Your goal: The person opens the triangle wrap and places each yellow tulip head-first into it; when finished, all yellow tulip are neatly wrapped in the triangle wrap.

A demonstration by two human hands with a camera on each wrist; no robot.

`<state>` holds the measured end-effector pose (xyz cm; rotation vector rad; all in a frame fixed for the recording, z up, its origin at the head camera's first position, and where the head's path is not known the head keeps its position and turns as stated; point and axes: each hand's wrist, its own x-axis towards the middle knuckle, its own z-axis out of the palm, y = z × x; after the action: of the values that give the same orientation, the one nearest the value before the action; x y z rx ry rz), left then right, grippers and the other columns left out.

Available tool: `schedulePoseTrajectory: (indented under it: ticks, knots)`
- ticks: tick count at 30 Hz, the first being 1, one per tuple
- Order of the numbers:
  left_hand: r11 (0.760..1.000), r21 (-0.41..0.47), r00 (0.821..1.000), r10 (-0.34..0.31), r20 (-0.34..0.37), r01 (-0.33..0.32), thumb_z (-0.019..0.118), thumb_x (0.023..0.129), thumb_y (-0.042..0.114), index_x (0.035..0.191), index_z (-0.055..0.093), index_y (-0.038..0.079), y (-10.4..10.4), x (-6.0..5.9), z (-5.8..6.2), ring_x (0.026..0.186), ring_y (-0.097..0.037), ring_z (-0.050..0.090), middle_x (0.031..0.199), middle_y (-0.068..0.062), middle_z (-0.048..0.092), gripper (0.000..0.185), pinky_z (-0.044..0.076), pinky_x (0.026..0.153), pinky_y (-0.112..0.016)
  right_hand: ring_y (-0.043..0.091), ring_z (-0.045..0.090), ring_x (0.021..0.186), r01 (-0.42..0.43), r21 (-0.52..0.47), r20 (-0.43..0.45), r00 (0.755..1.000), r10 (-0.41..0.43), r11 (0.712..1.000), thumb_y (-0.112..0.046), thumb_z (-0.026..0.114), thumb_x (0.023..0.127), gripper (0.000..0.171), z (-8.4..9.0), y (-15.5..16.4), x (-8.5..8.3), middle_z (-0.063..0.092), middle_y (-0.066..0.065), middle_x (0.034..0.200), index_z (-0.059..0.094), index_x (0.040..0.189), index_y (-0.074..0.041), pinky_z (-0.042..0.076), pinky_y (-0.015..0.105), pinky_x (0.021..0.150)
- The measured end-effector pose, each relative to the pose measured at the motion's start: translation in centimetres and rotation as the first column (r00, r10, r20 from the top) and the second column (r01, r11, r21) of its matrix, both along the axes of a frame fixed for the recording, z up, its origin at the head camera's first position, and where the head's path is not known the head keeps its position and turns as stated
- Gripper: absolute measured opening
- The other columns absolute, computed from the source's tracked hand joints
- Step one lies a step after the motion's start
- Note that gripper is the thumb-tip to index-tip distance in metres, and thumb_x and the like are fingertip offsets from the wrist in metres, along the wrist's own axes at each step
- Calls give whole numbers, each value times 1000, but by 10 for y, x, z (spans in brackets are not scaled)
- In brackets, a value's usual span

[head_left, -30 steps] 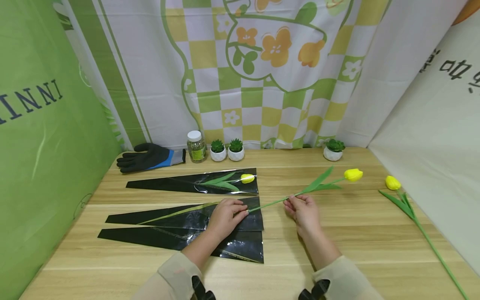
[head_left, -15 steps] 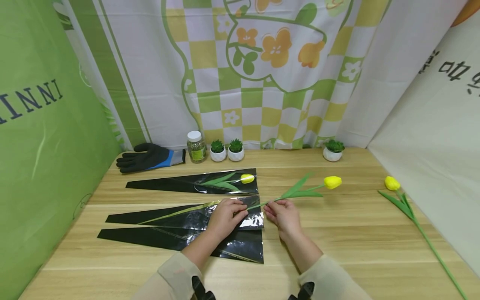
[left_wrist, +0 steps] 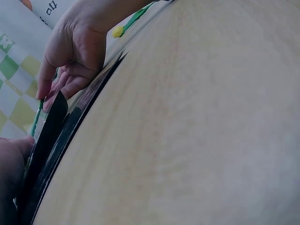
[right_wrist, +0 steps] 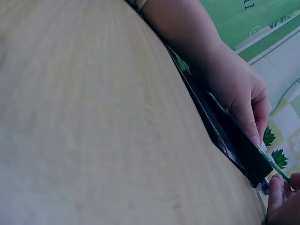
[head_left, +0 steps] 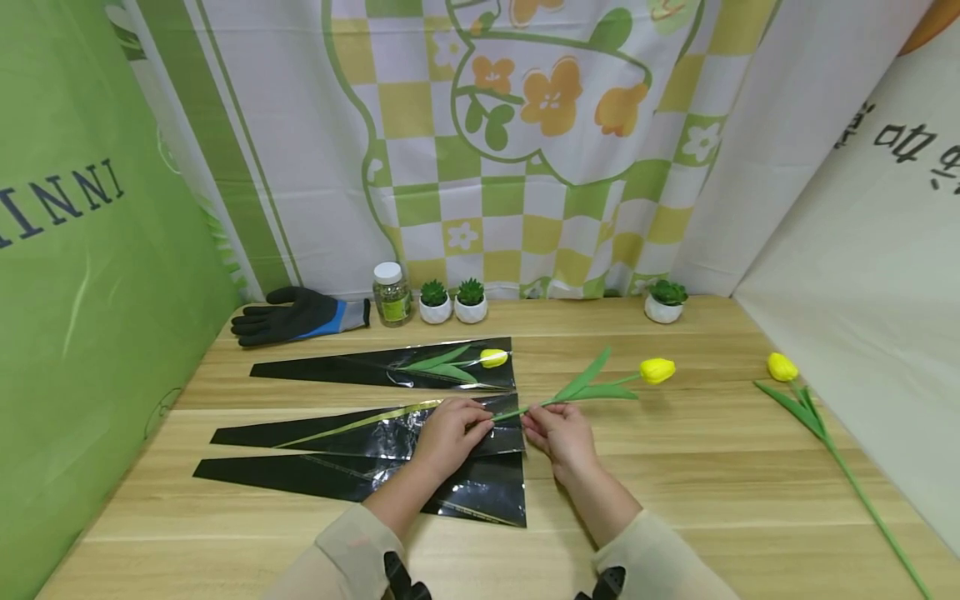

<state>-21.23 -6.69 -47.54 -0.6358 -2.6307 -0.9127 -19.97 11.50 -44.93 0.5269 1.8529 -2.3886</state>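
My right hand [head_left: 564, 437] pinches the green stem of a yellow tulip [head_left: 657, 371], its bloom pointing right. The stem's lower end runs into the wide mouth of the middle black flower sleeve [head_left: 375, 427], a tapered clear-fronted wrapper. At that mouth my left hand [head_left: 452, 433] pinches the sleeve, thumb and fingertips close by the stem; the right wrist view shows this left hand [right_wrist: 241, 98] with the sleeve's edge raised off the table. A second black sleeve [head_left: 300, 477] lies flat nearer me, partly under the left forearm.
Farther back, another black sleeve [head_left: 322, 369] holds a yellow tulip [head_left: 493, 358]. A loose tulip [head_left: 782, 367] lies along the right edge. A work glove [head_left: 300, 317], a jar [head_left: 392, 296] and several small potted succulents [head_left: 665, 301] line the back of the wooden table.
My right hand has moved left with the tulip, bringing its bloom closer to the sleeve and sliding the stem farther in. My left hand has stayed in place.
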Motion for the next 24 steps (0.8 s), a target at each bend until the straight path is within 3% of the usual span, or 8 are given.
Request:
schedulePoseTrajectory:
  ticks: [9,17,21,24]
  knots:
    - [1000,-12,1000,-9,6,9,71,90,23,97,78,13,0,0,-1,107,-24,64,106,-4,73,15,51,97,-39,7,69,78,-81,-17,21,996,81,997,1,54,96,24,3,10,5,68,4,87,45,117,10,59,19,73]
    - [997,-73,1000,8,1,-8,71,89,25,97,79,15,1,-1,-1,107,-22,63,106,-2,72,15,52,96,-38,8,67,86,-192,-26,53,980,193,981,1,50,98,48,4,22,12,68,14,110,32,139,18,58,19,80]
    - [996,-85,1000,6,-1,-6,72,89,26,97,79,15,2,-1,-1,106,-21,63,107,-2,72,15,52,94,-38,8,67,89,-223,-10,75,972,223,975,0,49,99,51,5,27,14,65,20,120,30,143,17,58,20,83]
    - [996,-86,1000,5,9,-4,72,89,26,98,79,15,2,-1,-2,107,-22,63,108,-2,72,16,52,95,-39,9,67,90,-244,5,84,966,243,970,-2,50,99,50,6,31,15,66,20,118,33,142,16,58,22,84]
